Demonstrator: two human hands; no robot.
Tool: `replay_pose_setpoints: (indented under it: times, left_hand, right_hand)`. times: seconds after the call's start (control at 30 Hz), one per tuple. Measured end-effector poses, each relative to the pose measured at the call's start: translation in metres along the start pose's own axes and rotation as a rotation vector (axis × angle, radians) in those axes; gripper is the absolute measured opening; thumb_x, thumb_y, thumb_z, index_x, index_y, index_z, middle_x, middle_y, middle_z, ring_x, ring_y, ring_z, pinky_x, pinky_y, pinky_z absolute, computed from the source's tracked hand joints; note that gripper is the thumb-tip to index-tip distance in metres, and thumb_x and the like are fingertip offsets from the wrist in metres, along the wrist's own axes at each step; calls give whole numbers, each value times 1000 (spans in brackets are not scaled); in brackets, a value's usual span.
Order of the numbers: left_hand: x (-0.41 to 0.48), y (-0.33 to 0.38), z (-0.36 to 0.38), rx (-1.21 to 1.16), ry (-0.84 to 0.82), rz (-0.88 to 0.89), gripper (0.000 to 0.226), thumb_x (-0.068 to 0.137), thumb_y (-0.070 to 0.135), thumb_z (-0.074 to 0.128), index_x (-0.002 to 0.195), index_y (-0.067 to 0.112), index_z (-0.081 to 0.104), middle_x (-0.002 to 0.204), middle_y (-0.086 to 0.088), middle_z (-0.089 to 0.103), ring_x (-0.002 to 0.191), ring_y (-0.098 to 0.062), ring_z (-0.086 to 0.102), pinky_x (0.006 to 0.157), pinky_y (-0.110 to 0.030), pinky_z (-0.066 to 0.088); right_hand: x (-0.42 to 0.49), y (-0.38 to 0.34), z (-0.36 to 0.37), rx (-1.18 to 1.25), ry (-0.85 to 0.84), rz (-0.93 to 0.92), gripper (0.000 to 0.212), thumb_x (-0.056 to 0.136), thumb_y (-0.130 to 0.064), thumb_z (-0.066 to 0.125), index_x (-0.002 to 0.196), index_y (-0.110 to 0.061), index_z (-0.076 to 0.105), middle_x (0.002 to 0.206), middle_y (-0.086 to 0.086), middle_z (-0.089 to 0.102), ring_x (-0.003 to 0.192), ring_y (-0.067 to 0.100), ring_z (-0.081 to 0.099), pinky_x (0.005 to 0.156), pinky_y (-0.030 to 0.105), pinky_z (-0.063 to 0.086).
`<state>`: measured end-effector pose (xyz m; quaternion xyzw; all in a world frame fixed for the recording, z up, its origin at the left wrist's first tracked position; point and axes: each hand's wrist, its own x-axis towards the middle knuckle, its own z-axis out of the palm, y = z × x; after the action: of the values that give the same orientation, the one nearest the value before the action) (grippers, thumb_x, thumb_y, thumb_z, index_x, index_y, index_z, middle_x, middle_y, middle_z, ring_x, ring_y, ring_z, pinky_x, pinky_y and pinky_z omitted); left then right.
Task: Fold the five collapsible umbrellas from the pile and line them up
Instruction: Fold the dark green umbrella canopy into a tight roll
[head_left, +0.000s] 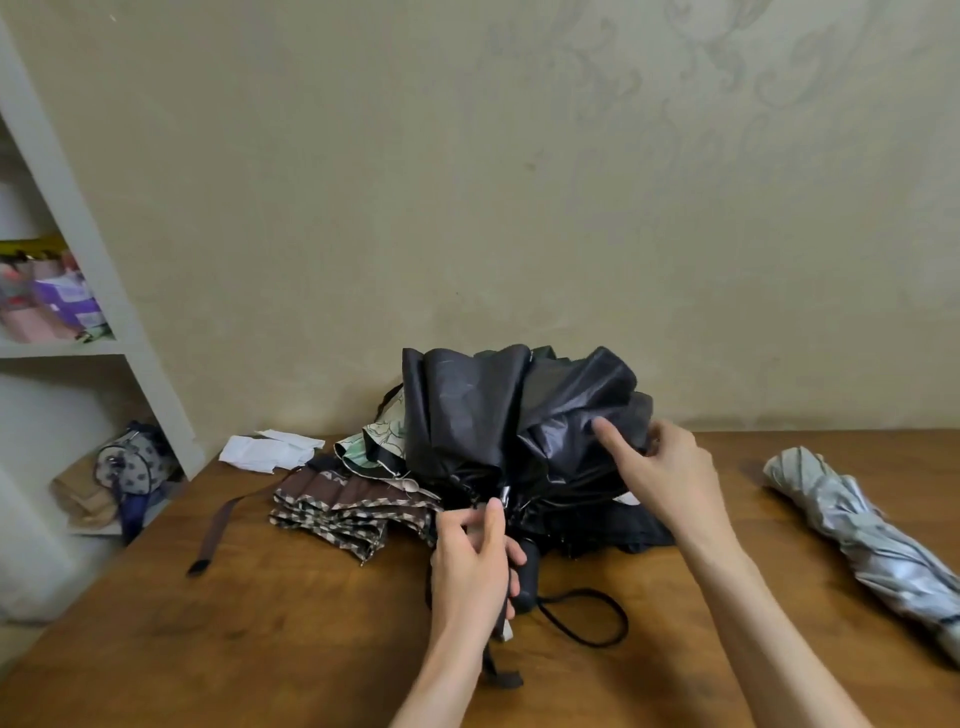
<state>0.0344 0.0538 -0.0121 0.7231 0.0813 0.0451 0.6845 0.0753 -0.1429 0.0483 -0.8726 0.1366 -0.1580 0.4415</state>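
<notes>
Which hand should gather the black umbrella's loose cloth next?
Right, probably. The right hand holds the cloth of the black umbrella, while the left hand grips the handle and steadies it.

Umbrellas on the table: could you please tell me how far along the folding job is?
Done: one silver umbrella lies folded on the right. In hand: the black umbrella, canopy loose; the left hand holds its handle, the right hand pinches fabric. Left: the brown checked umbrella and green floral umbrella in the pile; others may be hidden.
</notes>
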Motion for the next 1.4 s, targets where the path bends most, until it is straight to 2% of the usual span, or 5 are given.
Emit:
replay_pose_setpoints:
  times: [0.13,0.5,0.63,1.1,1.4]
  left_hand:
    - [1,2,-1,7,0,-25,41,109,47,50,141,27,33,84,5,81,50,-18,58,43,-29,45]
    - [1,2,3,-55,35,36,14,108,36,58,109,29,70,83,4,81,48,-17,57,39,-26,40]
    - [1,6,2,-173,97,-17,12,106,35,62,109,29,72,81,-1,79,48,-18,58,39,-28,43]
    - [1,-6,6,17,130,139,21,107,40,58,113,32,77,68,-1,75,51,-16,64,44,-31,50]
    - [-5,-20,6,245,96,303,43,97,16,71,134,38,68,100,23,78,95,3,74,88,-35,63]
  right_hand:
    - [-4,-11,-7,209,-303,141,78,92,-75,59,77,0,73,63,10,74,52,24,68,58,32,54]
    - [-24,-15,27,386,-719,320,96,80,-85,61,117,2,72,101,16,82,95,29,81,96,46,63]
    - [-20,-4,17,713,-978,294,64,100,-52,64,136,1,64,131,16,74,123,28,72,110,42,55]
    - [-34,-2,54,648,-806,178,52,99,-44,69,114,4,79,111,20,80,100,22,78,82,23,61]
    - [-42,1,80,497,-612,-33,50,96,-57,72,75,-12,68,73,6,69,75,23,68,77,39,55]
